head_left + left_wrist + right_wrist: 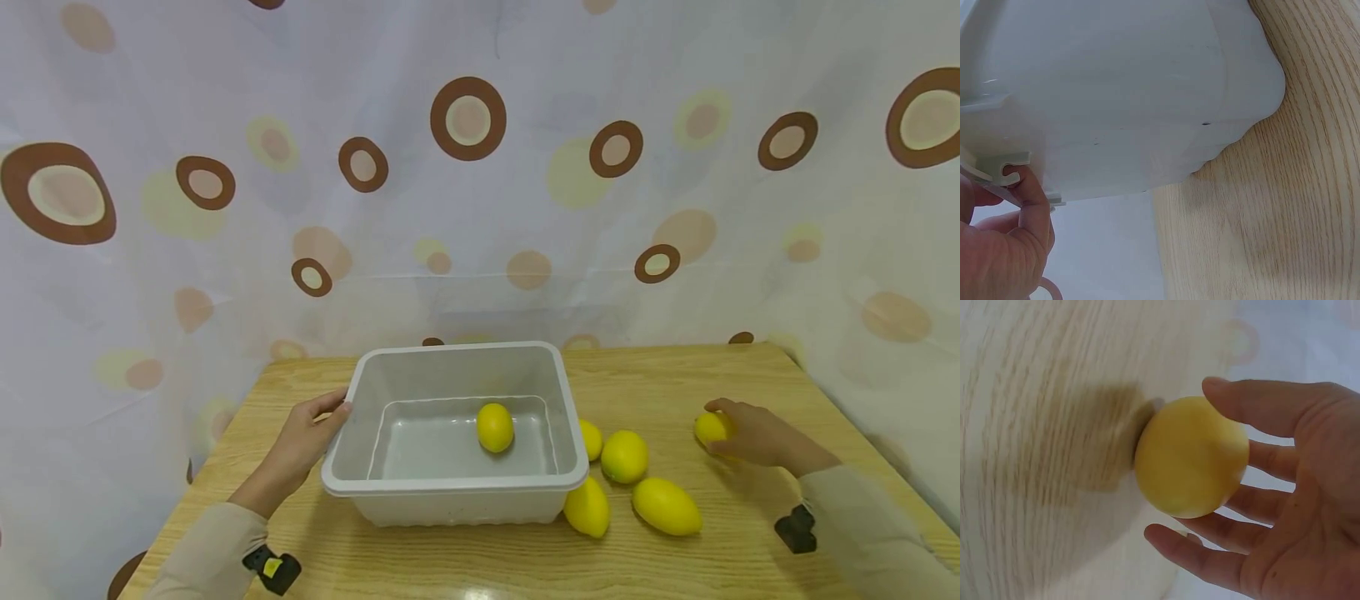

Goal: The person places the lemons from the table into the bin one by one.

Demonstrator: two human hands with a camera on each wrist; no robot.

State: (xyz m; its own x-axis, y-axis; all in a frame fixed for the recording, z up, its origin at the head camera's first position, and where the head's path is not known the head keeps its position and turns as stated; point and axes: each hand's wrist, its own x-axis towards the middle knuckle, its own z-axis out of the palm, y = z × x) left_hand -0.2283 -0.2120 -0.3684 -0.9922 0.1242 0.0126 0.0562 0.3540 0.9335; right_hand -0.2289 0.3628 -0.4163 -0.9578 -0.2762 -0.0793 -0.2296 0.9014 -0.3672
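Note:
My left hand grips the left rim of a light grey plastic basin. In the left wrist view its fingers curl under the rim beside a moulded tab, against the basin's outer wall. One yellow lemon lies on the basin floor, right of the middle. Over at the right of the table, my right hand holds another lemon. The right wrist view shows the thumb on one side of this lemon and the fingers curved behind it, low over the wood.
Several more lemons lie on the wooden table just right of the basin, among them a round one and a longer one. Another lemon sits by the basin's near right corner. A patterned curtain hangs behind the table.

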